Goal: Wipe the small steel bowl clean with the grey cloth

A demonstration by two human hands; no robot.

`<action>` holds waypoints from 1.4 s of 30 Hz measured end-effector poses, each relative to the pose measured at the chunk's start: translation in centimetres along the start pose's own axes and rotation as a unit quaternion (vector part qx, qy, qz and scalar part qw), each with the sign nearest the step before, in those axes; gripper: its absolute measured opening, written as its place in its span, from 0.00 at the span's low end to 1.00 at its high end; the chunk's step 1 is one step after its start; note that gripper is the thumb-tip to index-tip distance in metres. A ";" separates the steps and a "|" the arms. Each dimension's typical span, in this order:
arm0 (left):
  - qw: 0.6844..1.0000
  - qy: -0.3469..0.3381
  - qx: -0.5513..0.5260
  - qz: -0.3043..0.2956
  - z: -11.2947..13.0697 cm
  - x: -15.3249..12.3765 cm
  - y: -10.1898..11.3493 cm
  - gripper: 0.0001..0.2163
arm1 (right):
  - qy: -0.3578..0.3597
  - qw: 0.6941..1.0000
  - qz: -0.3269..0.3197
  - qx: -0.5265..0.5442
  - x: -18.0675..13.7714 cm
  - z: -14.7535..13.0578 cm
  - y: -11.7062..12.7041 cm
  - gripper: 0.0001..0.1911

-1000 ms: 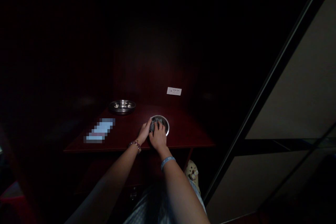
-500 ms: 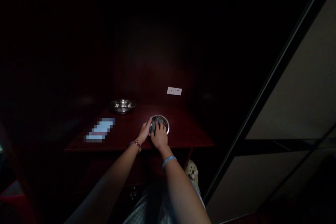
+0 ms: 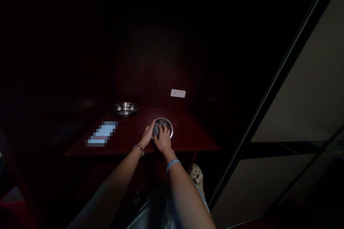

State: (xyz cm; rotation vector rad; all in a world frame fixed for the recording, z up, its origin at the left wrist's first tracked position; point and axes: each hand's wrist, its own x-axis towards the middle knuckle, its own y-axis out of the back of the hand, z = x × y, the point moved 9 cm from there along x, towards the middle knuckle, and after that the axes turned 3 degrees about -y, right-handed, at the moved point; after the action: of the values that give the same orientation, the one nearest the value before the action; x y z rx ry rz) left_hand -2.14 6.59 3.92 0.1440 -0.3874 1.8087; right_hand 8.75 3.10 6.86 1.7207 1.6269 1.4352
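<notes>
A small round metal dish (image 3: pixel 168 126) sits on a dark red wooden table (image 3: pixel 188 136) in a dim room. My left hand (image 3: pixel 147 136) grips the dish's left rim. My right hand (image 3: pixel 162 140) presses a crumpled grey cloth (image 3: pixel 159 128) into the dish, fingers curled over it. A beaded bracelet circles my left wrist and a light blue band my right.
A second, wider metal dish (image 3: pixel 125 108) stands at the table's back left. A blurred flat item (image 3: pixel 102 133) lies on the left side. A white socket plate (image 3: pixel 177 93) is on the back wall. A dark-framed panel (image 3: pixel 282 75) rises at the right.
My right hand with the cloth has shifted slightly inside the dish. The left hand and the dish stay put.
</notes>
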 end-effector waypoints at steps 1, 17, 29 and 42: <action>1.000 -0.001 0.002 -0.001 0.0 0.0 0.0 0.29 | 0.000 1.000 0.000 0.006 0.0 0.0 0.0 0.30; 1.000 0.016 0.002 -0.006 -0.7 0.2 0.0 0.30 | 0.063 0.994 -0.015 0.083 0.1 -0.4 0.1 0.29; 1.000 -0.012 0.014 0.006 0.1 0.3 0.0 0.28 | 0.069 0.987 0.033 0.143 1.4 -0.1 0.0 0.26; 1.000 -0.008 0.015 0.004 0.1 0.4 0.3 0.27 | 0.081 0.991 0.009 0.106 1.5 -0.5 0.1 0.26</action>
State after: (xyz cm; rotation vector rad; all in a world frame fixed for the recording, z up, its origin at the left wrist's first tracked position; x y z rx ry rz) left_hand -2.50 6.86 4.06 0.1782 -0.3726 1.8219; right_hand 8.10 4.25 7.75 1.7749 1.9142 1.4905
